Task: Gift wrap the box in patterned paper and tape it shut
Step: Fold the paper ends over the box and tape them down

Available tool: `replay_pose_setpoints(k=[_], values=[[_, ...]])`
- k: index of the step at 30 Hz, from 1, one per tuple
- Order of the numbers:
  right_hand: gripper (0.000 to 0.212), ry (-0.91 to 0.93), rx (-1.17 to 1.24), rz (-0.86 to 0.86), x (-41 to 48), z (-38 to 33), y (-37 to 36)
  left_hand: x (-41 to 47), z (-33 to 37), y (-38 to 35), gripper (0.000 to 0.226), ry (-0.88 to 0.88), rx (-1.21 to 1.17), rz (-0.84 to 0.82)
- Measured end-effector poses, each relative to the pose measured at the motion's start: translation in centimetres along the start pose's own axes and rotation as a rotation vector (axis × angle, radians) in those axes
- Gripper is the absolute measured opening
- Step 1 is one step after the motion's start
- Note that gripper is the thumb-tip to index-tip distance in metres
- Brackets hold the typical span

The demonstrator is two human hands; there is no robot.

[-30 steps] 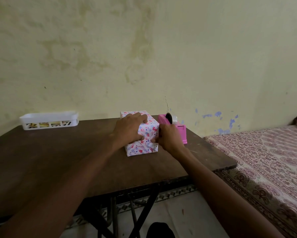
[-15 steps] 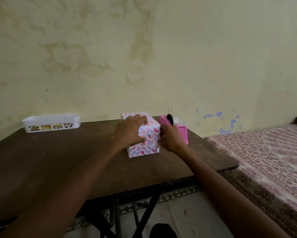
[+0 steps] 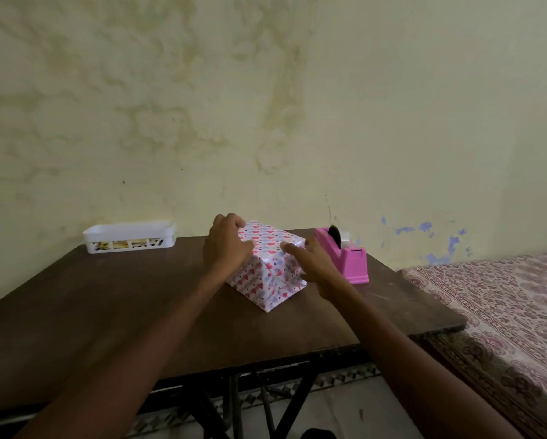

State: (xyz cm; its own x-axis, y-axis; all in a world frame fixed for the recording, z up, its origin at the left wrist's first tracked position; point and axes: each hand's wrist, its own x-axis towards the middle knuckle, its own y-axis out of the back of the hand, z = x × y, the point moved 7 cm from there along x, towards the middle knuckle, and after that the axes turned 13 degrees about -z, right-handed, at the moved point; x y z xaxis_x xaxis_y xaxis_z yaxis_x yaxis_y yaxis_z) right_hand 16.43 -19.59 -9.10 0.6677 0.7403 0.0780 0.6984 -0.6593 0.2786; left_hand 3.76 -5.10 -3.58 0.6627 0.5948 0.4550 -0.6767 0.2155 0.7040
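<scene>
One dark table (image 3: pixel 107 312) by a stained wall (image 3: pixel 297 122) bears one wrapped box (image 3: pixel 273 280) centrally, one tape dispenser (image 3: pixel 354 261), one basket (image 3: pixel 129 236). Left hand (image 3: pixel 228 248) grips the box; right hand (image 3: pixel 316 264) touches it, fingers straight.

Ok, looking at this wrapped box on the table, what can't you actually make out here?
All from the head view:
- Far and left faces of the wrapped box: hidden by the box itself and the left hand gripping it.
- Right face: partly covered by the right hand.
- Clear tape on the seams: too small to tell.
- White basket contents: only slivers show through its slots.
</scene>
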Motion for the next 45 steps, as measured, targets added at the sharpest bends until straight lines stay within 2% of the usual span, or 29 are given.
replay_pose_setpoints(k=[3, 5, 8, 10, 13, 16, 20, 23, 26, 30, 33, 38, 42, 45], values=[[0.053, 0.056, 0.079, -0.063, 0.3, -0.4, -0.5, 0.5, -2.9, 1.6, 0.065, 0.128, 0.046, -0.045], [0.051, 0.122, 0.115, -0.146, 0.2, -1.0, -1.2, 0.5, -5.3, 3.2, 0.076, 0.206, -0.036, -0.054], [0.045, 0.228, 0.134, -0.243, -0.1, -2.0, -2.3, 0.0, -7.8, 4.2, 0.068, 0.269, -0.342, -0.171], [0.051, 0.228, 0.121, -0.226, -0.2, -2.0, -2.1, -0.7, -8.6, 4.0, 0.058, 0.272, -0.48, -0.258], [0.05, 0.073, 0.152, -0.173, -0.4, -0.4, -3.5, -3.5, -10.0, 4.0, 0.045, 0.309, -0.679, -0.313], [0.06, -0.052, 0.315, -0.228, -1.2, 0.7, -5.7, -5.5, -10.7, 2.7, 0.051, 0.321, -0.896, -0.375], [0.066, -0.042, 0.473, -0.225, -1.0, 0.8, -6.9, -6.3, -10.7, 1.2, 0.065, 0.333, -0.937, -0.404], [0.059, -0.043, 0.575, -0.197, -1.0, 1.4, -7.4, -6.5, -10.2, 0.3, 0.058, 0.331, -1.0, -0.395], [0.052, -0.017, 0.575, -0.195, -1.0, 1.5, -7.3, -7.0, -10.0, 0.1, 0.047, 0.31, -1.1, -0.357], [0.043, 0.112, 0.524, -0.229, -1.2, 1.2, -6.2, -6.3, -10.9, 0.3, 0.05, 0.262, -1.255, -0.296], [0.05, 0.176, 0.436, -0.242, -0.8, 0.5, -5.4, -5.6, -10.7, 0.6, 0.038, 0.241, -1.222, -0.297], [0.056, 0.141, 0.45, -0.249, -0.8, 1.7, -5.5, -6.1, -10.1, -0.2, 0.019, 0.235, -1.149, -0.289], [0.042, 0.106, 0.503, -0.223, -0.7, 2.6, -5.9, -6.4, -10.1, -0.9, 0.024, 0.229, -1.113, -0.292], [0.048, 0.121, 0.482, -0.248, -1.0, 1.9, -6.6, -6.1, -10.5, -1.3, 0.025, 0.255, -1.11, -0.307]])
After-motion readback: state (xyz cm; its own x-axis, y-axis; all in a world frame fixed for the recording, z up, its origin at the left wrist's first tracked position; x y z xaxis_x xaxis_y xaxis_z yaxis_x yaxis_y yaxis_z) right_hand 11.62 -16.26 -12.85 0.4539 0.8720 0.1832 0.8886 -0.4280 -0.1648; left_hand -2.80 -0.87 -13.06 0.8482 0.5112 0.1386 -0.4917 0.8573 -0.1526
